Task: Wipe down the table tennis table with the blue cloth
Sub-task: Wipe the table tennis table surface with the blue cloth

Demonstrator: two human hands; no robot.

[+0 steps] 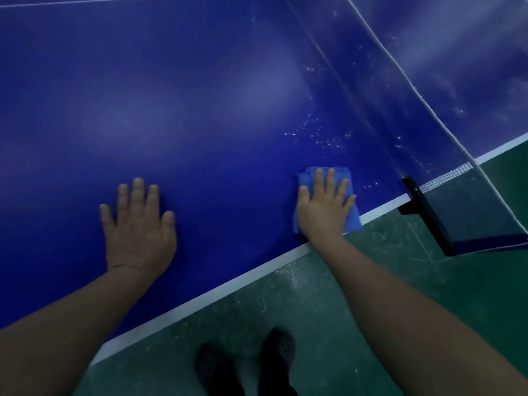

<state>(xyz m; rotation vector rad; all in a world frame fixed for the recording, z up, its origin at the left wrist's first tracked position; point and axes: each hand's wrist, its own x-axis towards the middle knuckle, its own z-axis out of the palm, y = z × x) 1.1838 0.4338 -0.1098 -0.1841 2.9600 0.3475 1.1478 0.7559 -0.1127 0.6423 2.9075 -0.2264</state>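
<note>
Here both hands lie flat: right hand [324,205] presses blue cloth [352,217] at table [200,95] edge; left hand [140,227] bare.

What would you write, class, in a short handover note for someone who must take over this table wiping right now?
Left hand: open, flat on the bare table tennis table, holding nothing.
Right hand: open, fingers straight, pressing the blue cloth flat on the table beside the white side line, not far from the net post.
Done: cannot tell for sure; the area around the left hand looks free of specks.
Left: white specks lie beyond the cloth towards the net, and more on the far half. Wipe those next.
</note>
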